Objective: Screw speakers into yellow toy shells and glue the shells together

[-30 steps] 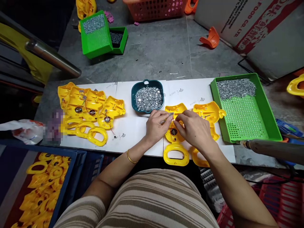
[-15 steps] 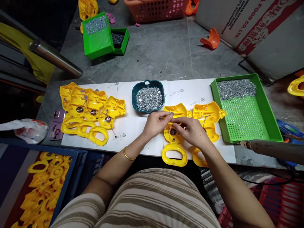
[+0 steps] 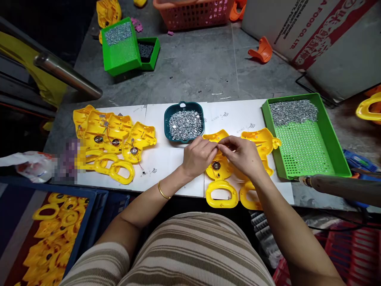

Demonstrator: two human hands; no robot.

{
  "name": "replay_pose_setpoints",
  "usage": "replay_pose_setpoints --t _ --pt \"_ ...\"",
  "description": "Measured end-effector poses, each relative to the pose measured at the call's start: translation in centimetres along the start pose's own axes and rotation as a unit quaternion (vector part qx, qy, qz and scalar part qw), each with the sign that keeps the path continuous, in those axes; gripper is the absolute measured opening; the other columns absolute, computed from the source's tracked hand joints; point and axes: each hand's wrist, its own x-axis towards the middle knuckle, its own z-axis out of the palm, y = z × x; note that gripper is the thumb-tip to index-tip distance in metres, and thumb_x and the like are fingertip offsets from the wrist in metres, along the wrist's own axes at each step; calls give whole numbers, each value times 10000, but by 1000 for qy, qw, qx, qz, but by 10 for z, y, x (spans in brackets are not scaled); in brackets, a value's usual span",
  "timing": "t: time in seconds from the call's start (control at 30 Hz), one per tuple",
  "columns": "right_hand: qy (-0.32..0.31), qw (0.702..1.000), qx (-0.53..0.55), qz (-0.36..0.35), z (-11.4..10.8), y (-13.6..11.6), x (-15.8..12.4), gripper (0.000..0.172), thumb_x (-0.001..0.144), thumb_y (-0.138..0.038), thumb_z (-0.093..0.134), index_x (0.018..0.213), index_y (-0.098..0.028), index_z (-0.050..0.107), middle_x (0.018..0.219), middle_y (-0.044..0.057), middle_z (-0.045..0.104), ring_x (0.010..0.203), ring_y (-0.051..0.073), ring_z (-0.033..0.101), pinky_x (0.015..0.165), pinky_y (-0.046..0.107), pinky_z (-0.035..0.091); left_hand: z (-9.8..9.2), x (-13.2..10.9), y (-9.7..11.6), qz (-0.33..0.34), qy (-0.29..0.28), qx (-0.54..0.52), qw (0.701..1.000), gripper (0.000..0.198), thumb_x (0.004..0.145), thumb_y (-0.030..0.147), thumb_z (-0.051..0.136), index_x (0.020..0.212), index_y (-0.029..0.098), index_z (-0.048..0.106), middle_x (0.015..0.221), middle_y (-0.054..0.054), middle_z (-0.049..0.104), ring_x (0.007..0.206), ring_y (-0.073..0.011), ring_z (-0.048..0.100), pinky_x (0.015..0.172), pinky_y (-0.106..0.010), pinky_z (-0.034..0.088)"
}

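My left hand [image 3: 197, 157] and my right hand [image 3: 242, 155] meet fingertip to fingertip over a yellow plastic shell half [image 3: 220, 172]. Both are closed in a pinch; whatever small thing lies between them is hidden by the fingers. A round speaker [image 3: 216, 165] sits in that shell. To its right lies a second yellow shell half [image 3: 258, 137], partly covered by my right hand. Below them are a yellow ring-shaped handle [image 3: 222, 204] and another handle [image 3: 244, 195]. Just beyond my left hand stands a dark teal basket [image 3: 166, 129] of small shiny metal screws [image 3: 185, 125].
More yellow shell halves [image 3: 114, 123] with wires and speakers lie left, beside several yellow handles [image 3: 131, 174]. A green tray [image 3: 336, 135] of screws stands right, near a dark rod-like tool [image 3: 342, 188]. Green trays [image 3: 120, 65], an orange basket [image 3: 190, 18] and a carton [image 3: 321, 51] are farther back.
My left hand has turned over, fingers now curled with knuckles up. The small grey piece seen at its fingertips is now hidden. The near handle appears slightly shifted right.
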Motion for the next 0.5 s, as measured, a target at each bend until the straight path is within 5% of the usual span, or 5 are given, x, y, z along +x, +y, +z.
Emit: replay_pose_setpoints --t 0.17,0.5 --pt "-19 999 28 20 2 8 4 107 790 -221 591 832 -184 682 797 28 737 675 148 645 652 281 446 2 0 0 13 11 -19 1000 89 904 216 593 841 191 650 1062 -71 714 976 -236 562 820 -365 427" --pt "-26 999 34 32 1 11 4 273 808 -223 558 1077 -200 525 791 14 694 619 139 596 614 287 426 7 -5 -1 14 -11 -20 1000 220 972 271 528 1108 193 681 894 -49 731 928 -225 562 800 -362 362"
